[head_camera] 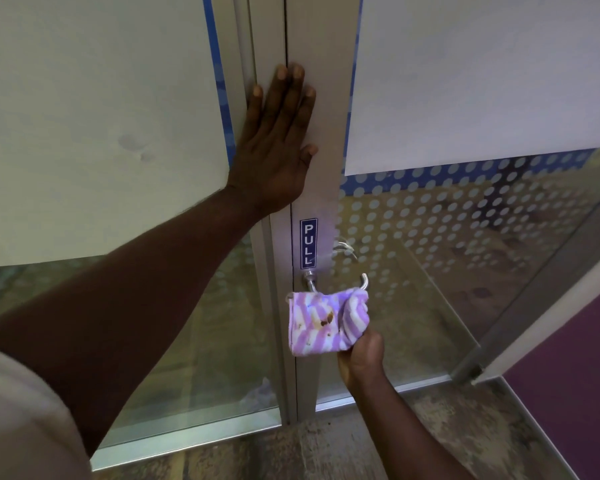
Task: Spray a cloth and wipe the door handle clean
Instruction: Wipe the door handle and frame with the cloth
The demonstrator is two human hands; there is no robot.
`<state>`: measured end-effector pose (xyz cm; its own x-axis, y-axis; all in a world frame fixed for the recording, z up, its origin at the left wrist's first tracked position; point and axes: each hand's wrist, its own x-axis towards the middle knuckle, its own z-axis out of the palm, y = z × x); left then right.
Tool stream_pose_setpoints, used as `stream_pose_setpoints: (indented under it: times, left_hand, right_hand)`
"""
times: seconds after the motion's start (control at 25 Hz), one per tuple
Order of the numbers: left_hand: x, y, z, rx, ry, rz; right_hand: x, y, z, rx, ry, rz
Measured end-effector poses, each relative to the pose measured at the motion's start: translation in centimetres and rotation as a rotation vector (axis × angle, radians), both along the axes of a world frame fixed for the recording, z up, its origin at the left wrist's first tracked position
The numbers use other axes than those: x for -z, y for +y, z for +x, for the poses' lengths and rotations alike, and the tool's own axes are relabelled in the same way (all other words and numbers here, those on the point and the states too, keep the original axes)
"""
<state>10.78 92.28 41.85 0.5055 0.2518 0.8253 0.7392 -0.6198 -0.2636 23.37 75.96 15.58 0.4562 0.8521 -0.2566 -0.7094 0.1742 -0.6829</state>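
Presses left hand (274, 140) flat, fingers straight, on door frame (326, 46); grips striped cloth (312, 323) over door handle (363, 280) with right hand (361, 358)

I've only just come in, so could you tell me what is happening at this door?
A person is wiping the door handle. The right hand grips a purple-and-white striped cloth draped over it, below the PULL sign. The left hand presses flat against the door frame. The cloth shows brown stains; no spray bottle is in view.
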Motion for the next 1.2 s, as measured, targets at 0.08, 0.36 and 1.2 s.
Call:
stream_pose_setpoints:
  times: [0.08, 0.36, 1.2]
  left_hand:
    - [0.9, -1.5, 0.1, 0.110, 0.050, -0.046]
    - [6.8, -7.5, 2.6, 0.302, -0.058, -1.067]
    - [9.5, -8.7, 3.8, 0.279, -0.257, -1.649]
  right_hand:
    - [-2.6, -0.1, 0.6, -0.029, 0.014, 0.081]
    - [-10.5, -0.5, 4.4, -0.220, 0.001, 0.205]
    - [-9.3, -2.6, 9.0, -0.439, -0.429, 0.027]
